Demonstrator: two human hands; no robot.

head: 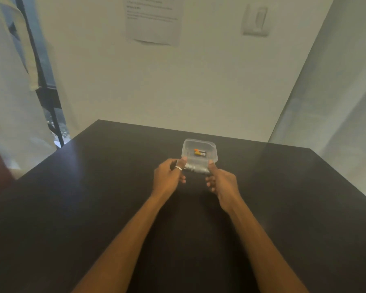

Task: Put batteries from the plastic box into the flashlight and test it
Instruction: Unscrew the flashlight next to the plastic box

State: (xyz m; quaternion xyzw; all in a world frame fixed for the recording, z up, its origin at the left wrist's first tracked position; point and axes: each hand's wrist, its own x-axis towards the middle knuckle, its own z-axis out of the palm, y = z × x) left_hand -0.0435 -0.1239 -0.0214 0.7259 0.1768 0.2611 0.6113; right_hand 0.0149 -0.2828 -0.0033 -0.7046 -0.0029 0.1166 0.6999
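Over the dark table, I hold the flashlight level between both hands — left hand pinching one end, right hand closed on the other. Just behind it sits the plastic box, batteries inside — lid off.

Your table is matte black-brown, plain, with a pale sheen off to the left of your fingers. Just beyond your fingertips, the plastic box is clear and frosty, unpatterned. Inside it, the batteries show orange ends and black bodies with a yellowish band. Between your fingers, the flashlight is silver-grey. A silver ring bands one finger of your left hand. Wall ahead: off-white; paper white with dark print.
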